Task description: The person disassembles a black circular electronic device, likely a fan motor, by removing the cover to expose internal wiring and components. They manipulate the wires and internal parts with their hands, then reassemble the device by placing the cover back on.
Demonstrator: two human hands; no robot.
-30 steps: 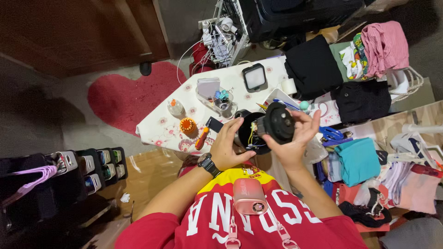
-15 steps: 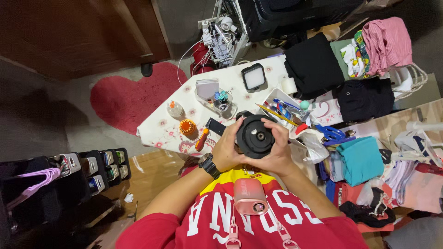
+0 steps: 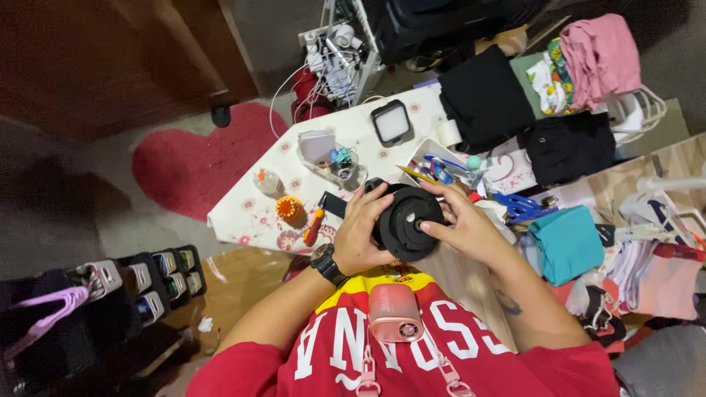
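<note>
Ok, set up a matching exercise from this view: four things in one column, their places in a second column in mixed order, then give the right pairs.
Things:
1. round black disc-shaped device
2. red heart-shaped rug
3. folded pink cloth
4. small orange ridged round object

Places:
A. on the floor left of the white flowered table
B. held between the left hand and right hand
C. on the table's near left part, beside an orange-handled tool
D. top right, past the black folded clothes

Pairs: 1-B, 2-A, 3-D, 4-C

Matt black plastic disc (image 3: 409, 223)
</note>
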